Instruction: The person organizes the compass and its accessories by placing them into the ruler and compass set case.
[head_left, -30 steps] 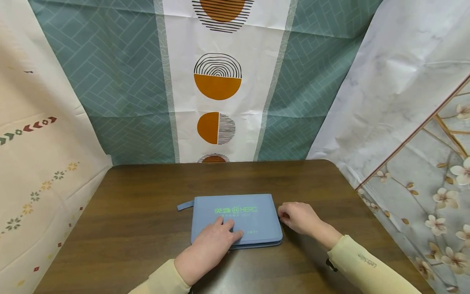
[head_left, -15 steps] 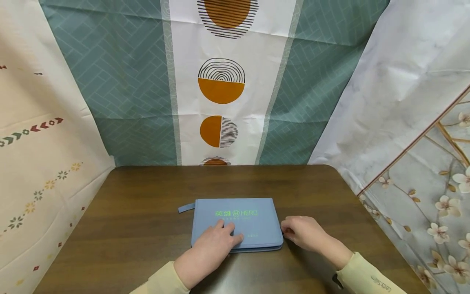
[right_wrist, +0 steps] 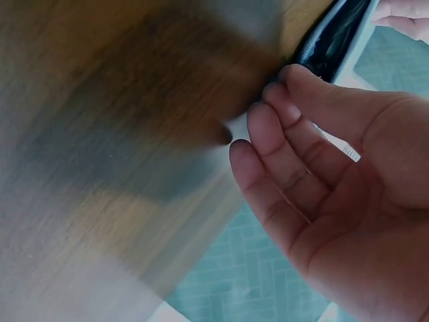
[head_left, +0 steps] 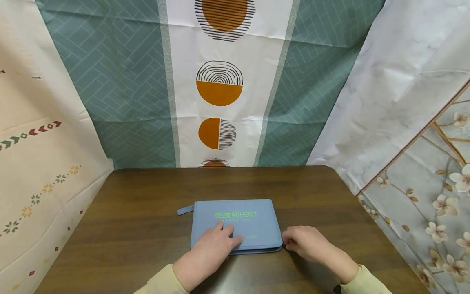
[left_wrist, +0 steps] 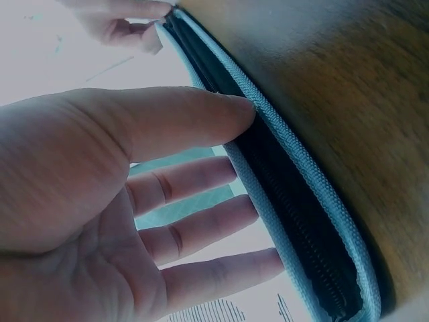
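Note:
A blue zip case point(head_left: 257, 224) lies flat on the table, with green "HERO" lettering on its cover and a strap point(head_left: 185, 210) at its left end. My left hand point(head_left: 213, 247) rests on the near-left part of the cover, fingers spread. In the left wrist view its thumb touches the dark zipper strip point(left_wrist: 295, 215) along the case's side. At the near right corner, my right hand point(head_left: 306, 243) pinches with thumb and forefinger at the zipper. The right wrist view shows these fingertips point(right_wrist: 298, 77) against the case's edge; the zipper pull itself is hidden by them.
The brown wooden table point(head_left: 147, 183) extends around the case on all sides. A patterned green and white cloth point(head_left: 139, 102) hangs behind it. Other cloths flank the table, a cream one point(head_left: 33, 163) on the left and a floral one point(head_left: 422, 204) on the right.
My right hand has slid along the case's right edge toward me, to the near corner. The left hand stays on the cover. The whole head view has shifted slightly.

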Action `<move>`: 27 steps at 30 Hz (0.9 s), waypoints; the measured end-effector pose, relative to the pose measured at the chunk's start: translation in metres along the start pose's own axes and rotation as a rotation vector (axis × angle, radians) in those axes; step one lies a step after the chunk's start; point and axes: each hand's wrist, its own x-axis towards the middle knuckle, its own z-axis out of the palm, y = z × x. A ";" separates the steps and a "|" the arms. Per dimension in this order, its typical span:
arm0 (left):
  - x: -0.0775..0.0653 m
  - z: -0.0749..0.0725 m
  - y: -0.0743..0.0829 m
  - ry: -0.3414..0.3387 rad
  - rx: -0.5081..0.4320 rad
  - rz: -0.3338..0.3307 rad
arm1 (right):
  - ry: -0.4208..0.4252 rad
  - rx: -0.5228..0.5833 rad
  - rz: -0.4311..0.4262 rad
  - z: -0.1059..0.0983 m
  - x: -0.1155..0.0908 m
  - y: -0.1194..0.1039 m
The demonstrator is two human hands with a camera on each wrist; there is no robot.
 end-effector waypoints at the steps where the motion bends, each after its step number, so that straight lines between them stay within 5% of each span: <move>1: 0.000 0.000 0.000 -0.003 0.001 0.002 | -0.006 0.006 0.002 0.000 -0.001 -0.001; 11: 0.000 0.000 -0.001 0.021 0.031 0.026 | 0.059 -0.041 0.044 0.010 -0.008 -0.008; 21: 0.000 0.005 0.002 0.064 0.132 -0.005 | 0.148 -0.100 0.211 0.020 0.011 -0.021; 27: 0.000 0.006 0.003 0.065 0.059 0.002 | 0.151 -0.128 0.281 0.020 0.024 -0.016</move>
